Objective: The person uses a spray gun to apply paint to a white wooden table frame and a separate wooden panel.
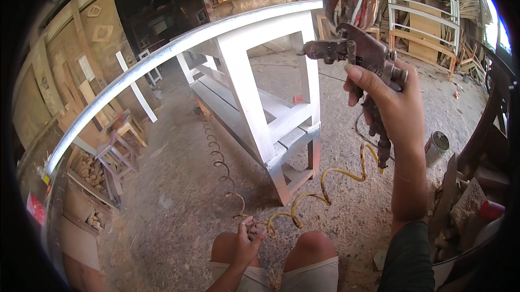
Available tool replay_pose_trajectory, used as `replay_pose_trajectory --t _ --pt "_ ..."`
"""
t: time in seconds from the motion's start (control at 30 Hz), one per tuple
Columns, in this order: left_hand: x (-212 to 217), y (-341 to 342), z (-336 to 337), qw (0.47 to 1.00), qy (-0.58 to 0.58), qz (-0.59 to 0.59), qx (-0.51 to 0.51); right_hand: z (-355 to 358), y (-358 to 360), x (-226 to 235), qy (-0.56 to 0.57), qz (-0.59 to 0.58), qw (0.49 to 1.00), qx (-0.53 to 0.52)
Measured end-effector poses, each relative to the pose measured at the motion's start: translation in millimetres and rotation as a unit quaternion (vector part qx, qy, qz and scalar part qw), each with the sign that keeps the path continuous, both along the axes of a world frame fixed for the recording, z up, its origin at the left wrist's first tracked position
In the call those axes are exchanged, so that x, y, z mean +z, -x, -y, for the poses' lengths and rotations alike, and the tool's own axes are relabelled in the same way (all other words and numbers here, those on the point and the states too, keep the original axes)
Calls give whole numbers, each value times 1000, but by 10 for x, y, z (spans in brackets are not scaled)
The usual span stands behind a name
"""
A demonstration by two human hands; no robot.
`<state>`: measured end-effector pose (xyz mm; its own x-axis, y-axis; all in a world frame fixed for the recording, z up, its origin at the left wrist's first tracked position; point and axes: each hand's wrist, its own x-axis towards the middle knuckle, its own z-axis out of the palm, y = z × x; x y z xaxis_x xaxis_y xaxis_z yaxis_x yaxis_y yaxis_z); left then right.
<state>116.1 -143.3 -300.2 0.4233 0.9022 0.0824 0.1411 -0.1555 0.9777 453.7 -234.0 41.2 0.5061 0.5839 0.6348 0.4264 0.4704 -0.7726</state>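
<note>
My right hand [401,94] is wrapped round the handle of a paint-stained spray gun [371,48], raised at the upper right. Its nozzle points left toward a white-painted wooden frame [238,81]. A cup [353,0] streaked with brown, red and white paint sits on top of the gun, cut off by the upper edge. A yellow coiled air hose [325,188] hangs from the gun's handle. Low between my knees, my left hand [248,242] is closed round the hose. The white frame stands on a grey slatted bench [227,112].
A long white strip [135,70] runs from the left to the frame's top. A dark stretch of coiled hose [219,162] lies on the dusty floor. Nearby are a can [436,146], a small wooden stool [116,154], a white rack [425,13] and scrap wood [89,173].
</note>
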Motion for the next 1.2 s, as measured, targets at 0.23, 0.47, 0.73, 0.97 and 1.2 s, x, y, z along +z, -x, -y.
replay_pose_trajectory --t 0.23,0.47,0.73,0.97,1.2 --pt "-10 35 -4 1000 17 5 -5 30 189 -24 -5 -14 996 82" --pt "0 27 -13 1000 -5 2 -10 -5 1 -34 13 -1 1000 7" --pt "93 45 -7 1000 24 3 -11 -67 -290 12 8 -7 996 -89" --pt "112 59 10 999 29 -1 -17 -121 -707 -20 25 -8 988 -149" --pt "108 37 23 999 36 11 -19 -302 -893 -65 23 4 978 -207"
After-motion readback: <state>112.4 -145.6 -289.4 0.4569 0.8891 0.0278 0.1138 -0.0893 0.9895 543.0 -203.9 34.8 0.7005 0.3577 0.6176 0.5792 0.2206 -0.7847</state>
